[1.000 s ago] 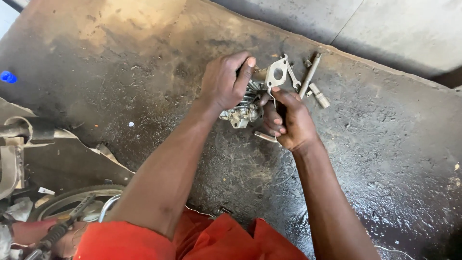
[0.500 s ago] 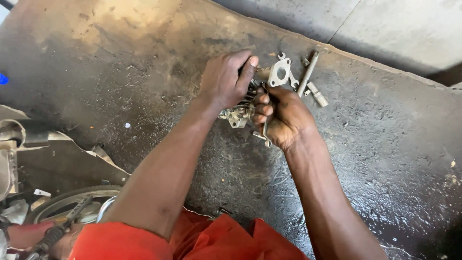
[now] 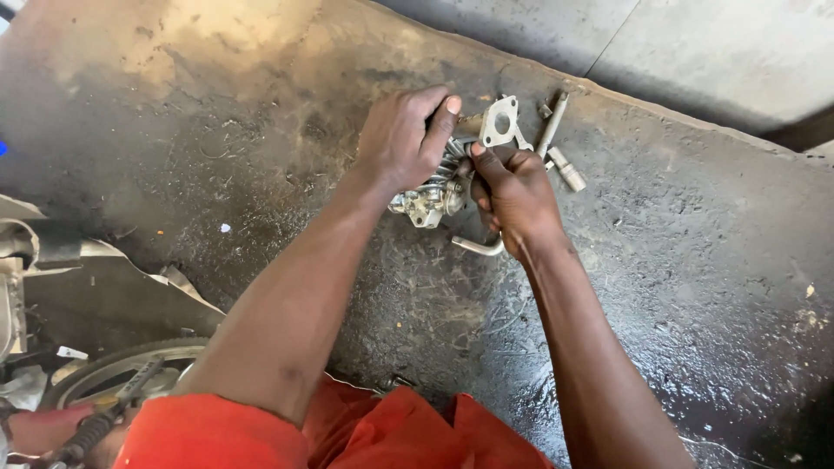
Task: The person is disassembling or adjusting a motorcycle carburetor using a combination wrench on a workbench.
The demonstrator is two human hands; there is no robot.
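Two bare hands are working on a small metal engine part on an oily concrete floor.

The left hand (image 3: 401,139) is wrapping over the top of the finned metal engine part (image 3: 432,193), its grip clenching around the part's upper side and pinning it to the floor (image 3: 261,174). The right hand (image 3: 512,195) is pressing against the part from the right, its grip closing on a bent metal tool (image 3: 479,247) whose curved end is sticking out below the fingers. Just beyond the hands, a flat metal flange plate (image 3: 501,122) with a round hole is lying on the floor, with a long bolt (image 3: 552,124) and a short metal sleeve (image 3: 566,168) beside it. A wheel rim (image 3: 113,373) is showing at lower left.
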